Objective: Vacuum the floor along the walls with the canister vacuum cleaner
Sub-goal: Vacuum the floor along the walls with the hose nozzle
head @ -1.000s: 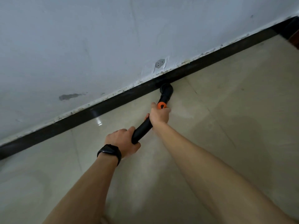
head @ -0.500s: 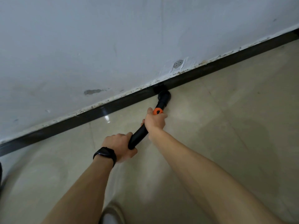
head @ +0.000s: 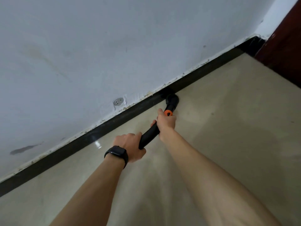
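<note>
A black vacuum wand (head: 149, 133) with an orange collar (head: 168, 112) reaches from my hands to the wall. Its round black nozzle (head: 172, 100) sits on the beige tiled floor (head: 228, 128), right against the black skirting board (head: 97, 132). My right hand (head: 166, 121) grips the wand just behind the orange collar. My left hand (head: 130, 146), with a black watch on its wrist, grips the wand's rear end. The canister and hose are out of view.
A white wall (head: 114, 46) with a small round patched spot (head: 118, 101) rises above the skirting. A dark red-brown door or panel (head: 283, 49) stands at the far right, where the wall ends in a corner.
The nozzle has slid right along the skirting, past the round patched spot on the wall. The view has swung right, and the corner with the dark red-brown panel has come into sight.
</note>
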`<state>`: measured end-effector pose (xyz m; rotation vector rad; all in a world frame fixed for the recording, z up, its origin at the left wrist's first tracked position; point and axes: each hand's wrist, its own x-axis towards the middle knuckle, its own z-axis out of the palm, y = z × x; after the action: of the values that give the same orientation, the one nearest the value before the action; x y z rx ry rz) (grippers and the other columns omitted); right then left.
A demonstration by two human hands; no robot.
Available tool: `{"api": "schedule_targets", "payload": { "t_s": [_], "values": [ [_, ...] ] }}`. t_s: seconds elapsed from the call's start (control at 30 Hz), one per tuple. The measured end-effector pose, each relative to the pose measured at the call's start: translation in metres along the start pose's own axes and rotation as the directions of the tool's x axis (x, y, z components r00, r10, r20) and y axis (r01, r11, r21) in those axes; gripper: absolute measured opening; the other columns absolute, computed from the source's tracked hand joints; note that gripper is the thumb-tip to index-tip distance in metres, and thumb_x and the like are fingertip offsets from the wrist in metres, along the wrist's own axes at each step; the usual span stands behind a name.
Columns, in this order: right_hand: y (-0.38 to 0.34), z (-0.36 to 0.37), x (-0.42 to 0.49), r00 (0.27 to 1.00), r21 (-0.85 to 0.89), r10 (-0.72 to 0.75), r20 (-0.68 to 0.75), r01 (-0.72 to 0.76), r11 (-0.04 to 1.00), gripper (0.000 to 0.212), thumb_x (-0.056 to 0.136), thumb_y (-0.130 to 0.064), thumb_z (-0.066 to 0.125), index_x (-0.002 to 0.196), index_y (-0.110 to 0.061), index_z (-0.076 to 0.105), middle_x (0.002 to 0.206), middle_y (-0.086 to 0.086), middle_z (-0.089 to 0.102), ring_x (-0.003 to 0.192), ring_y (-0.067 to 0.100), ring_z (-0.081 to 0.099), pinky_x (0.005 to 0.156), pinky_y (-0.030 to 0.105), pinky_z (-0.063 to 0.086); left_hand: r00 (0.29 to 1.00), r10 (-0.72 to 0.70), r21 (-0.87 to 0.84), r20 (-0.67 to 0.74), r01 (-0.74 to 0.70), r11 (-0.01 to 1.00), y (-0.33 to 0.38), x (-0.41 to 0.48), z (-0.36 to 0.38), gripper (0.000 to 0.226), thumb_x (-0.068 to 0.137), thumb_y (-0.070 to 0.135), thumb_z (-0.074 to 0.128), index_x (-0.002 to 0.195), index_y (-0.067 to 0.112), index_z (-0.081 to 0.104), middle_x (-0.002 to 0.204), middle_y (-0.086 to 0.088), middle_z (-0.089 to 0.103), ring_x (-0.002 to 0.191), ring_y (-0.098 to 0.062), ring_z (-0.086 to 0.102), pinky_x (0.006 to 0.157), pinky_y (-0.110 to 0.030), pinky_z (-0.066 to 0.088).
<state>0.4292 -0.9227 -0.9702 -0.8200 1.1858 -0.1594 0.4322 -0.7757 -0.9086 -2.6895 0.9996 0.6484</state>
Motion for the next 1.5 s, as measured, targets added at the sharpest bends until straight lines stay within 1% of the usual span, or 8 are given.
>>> {"api": "schedule_targets", "payload": {
  "t_s": [0.13,0.3,0.43,0.9,1.07,1.23,1.4,1.5],
  "values": [
    [-0.034,-0.02,0.012,0.999,0.007,0.038,0.017,-0.039,0.999,0.043,0.099,-0.029,0.064,0.131,-0.011,0.042,0.087,0.01,0.063,0.051,0.017,0.059,0.074,0.043,0.065,1.0,-0.002,0.039,0.021,0.002,0.999,0.033,0.015,-0.028,0.021,0.087,0.044,0.049,0.101,0.028,0.047,0.079,0.007,0.055,0.067,-0.017,0.057,0.065,-0.033,0.051],
    [-0.075,-0.054,0.026,0.997,0.064,0.064,0.042,-0.067,0.996,0.044,0.099,-0.026,0.066,0.133,-0.004,0.048,0.08,0.007,0.06,0.044,0.014,0.053,0.051,0.028,0.052,0.998,0.03,0.08,0.046,-0.034,0.996,0.082,0.033,-0.054,0.02,0.091,0.042,0.048,0.101,0.025,0.046,0.078,0.005,0.055,0.065,-0.016,0.055,0.06,-0.031,0.049],
    [-0.103,-0.076,0.043,0.998,0.134,0.063,0.002,-0.063,0.989,0.042,0.099,-0.024,0.065,0.131,-0.002,0.05,0.083,0.007,0.057,0.037,0.01,0.048,0.045,0.024,0.047,0.995,0.095,0.084,0.019,-0.097,0.992,0.108,0.062,-0.064,0.02,0.09,0.04,0.048,0.101,0.023,0.047,0.078,0.005,0.054,0.065,-0.018,0.056,0.064,-0.033,0.05],
    [-0.192,-0.099,0.157,0.95,0.099,-0.093,-0.299,0.128,0.987,0.035,0.099,-0.024,0.06,0.129,-0.008,0.049,0.066,0.005,0.057,0.033,0.011,0.052,0.061,0.036,0.057,0.946,0.316,0.066,-0.071,-0.311,0.948,0.151,0.214,-0.092,0.021,0.087,0.042,0.052,0.1,0.027,0.047,0.078,0.008,0.055,0.063,-0.015,0.055,0.061,-0.029,0.049],
    [-0.212,-0.113,0.183,0.926,0.027,-0.13,-0.353,0.149,0.988,0.04,0.098,-0.026,0.061,0.131,-0.006,0.051,0.065,0.006,0.058,0.034,0.013,0.053,0.061,0.037,0.058,0.933,0.351,0.011,-0.076,-0.352,0.936,0.174,0.243,-0.091,0.025,0.086,0.043,0.053,0.102,0.025,0.048,0.08,0.006,0.057,0.065,-0.018,0.057,0.065,-0.032,0.053],
    [-0.241,-0.128,0.202,0.902,-0.118,-0.195,-0.386,0.162,0.98,0.04,0.099,-0.03,0.06,0.13,-0.008,0.048,0.074,0.007,0.061,0.046,0.018,0.059,0.075,0.05,0.065,0.938,0.335,-0.119,-0.091,-0.344,0.931,0.201,0.27,-0.088,0.027,0.083,0.047,0.053,0.103,0.029,0.048,0.081,0.005,0.058,0.069,-0.02,0.058,0.069,-0.035,0.055],
    [-0.275,-0.147,0.215,0.881,-0.292,-0.282,-0.379,0.175,0.94,0.047,0.103,-0.04,0.055,0.135,-0.01,0.04,0.082,0.008,0.064,0.059,0.021,0.064,0.075,0.046,0.064,0.937,0.343,-0.249,-0.071,-0.349,0.903,0.23,0.294,-0.091,0.029,0.083,0.052,0.055,0.102,0.03,0.049,0.078,0.004,0.057,0.068,-0.019,0.059,0.067,-0.035,0.054],
    [-0.292,-0.156,0.229,0.86,-0.395,-0.329,-0.389,0.167,0.903,0.05,0.104,-0.049,0.05,0.131,-0.008,0.043,0.085,0.009,0.066,0.056,0.019,0.063,0.054,0.032,0.058,0.93,0.362,-0.325,-0.066,-0.363,0.874,0.245,0.309,-0.097,0.032,0.082,0.056,0.056,0.102,0.031,0.051,0.078,0.005,0.057,0.068,-0.018,0.059,0.065,-0.032,0.053]
  ]
}}
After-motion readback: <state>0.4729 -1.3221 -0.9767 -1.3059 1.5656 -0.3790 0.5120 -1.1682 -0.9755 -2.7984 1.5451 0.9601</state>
